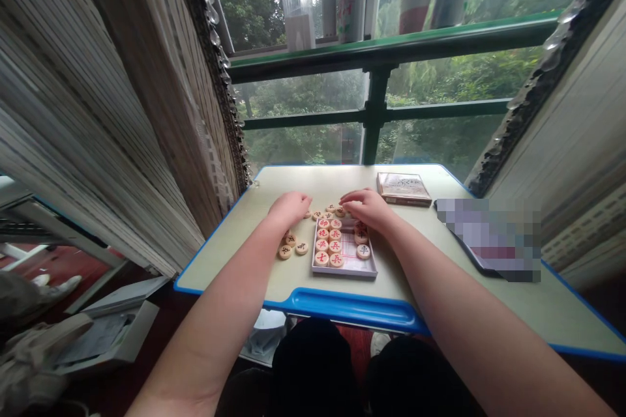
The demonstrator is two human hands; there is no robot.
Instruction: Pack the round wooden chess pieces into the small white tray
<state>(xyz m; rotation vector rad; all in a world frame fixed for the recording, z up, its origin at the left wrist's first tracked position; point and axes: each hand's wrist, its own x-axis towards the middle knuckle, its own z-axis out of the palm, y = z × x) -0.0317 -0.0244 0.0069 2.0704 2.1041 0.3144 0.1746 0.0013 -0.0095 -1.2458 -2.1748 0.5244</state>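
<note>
A shallow white box (349, 272) lies on the table in front of me. Rows of round wooden xiangqi pieces with red characters (335, 245) fill its left side; a few more stand along its right side, among them a dark-marked piece (363, 251). Beyond the box's far edge, my right hand (366, 205) curls its fingertips at a loose xiangqi piece (340, 212). My left hand (292, 207) is closed beside other loose pieces (317, 215) at the far left; its fingertips are mostly hidden. Near my left forearm lie several loose pieces (302, 247).
A flat box lid (403, 188) sits at the table's far right, with a blurred-out dark flat object (489, 241) nearer me. The table (225, 254) has a blue rim and a blue pencil groove (359, 309). Curtains flank it; cans (351, 10) stand on the window rail.
</note>
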